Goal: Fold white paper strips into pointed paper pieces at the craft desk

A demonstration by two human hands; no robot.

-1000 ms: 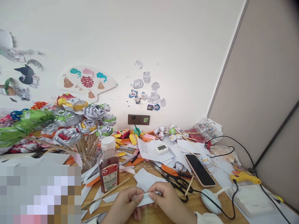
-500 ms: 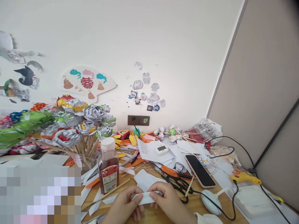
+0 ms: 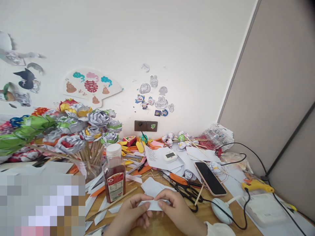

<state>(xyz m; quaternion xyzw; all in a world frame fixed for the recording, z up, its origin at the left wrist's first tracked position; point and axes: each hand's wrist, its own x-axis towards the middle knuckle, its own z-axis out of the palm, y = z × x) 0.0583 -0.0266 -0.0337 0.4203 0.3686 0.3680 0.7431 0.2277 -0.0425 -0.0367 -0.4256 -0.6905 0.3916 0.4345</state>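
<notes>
Between my two hands is a small folded strip of white paper (image 3: 154, 205), held level above the wooden table (image 3: 157, 227). My left hand (image 3: 134, 211) pinches its left end, thumb on top and fingers curled underneath. The right end is pinched the same way by my right hand (image 3: 173, 206). Just beyond my fingers lie loose white paper sheets (image 3: 152, 186). Black-handled scissors (image 3: 189, 196) rest to the right of my right hand, partly among paper scraps. A bottle of dark red liquid (image 3: 115, 178) with a white cap stands beyond my left hand.
Paper flowers (image 3: 98, 119) on sticks stand in a clear container at left. A phone (image 3: 211, 178), a pale blue mouse-shaped object (image 3: 221, 209), a yellow glue gun (image 3: 258, 187) with a black cord and a white box (image 3: 267, 209) lie at right. A small timer (image 3: 170, 156) sits on papers.
My thumbs have shifted slightly on the paper strip, and it looks a little narrower between them. Both hands stay in nearly the same place.
</notes>
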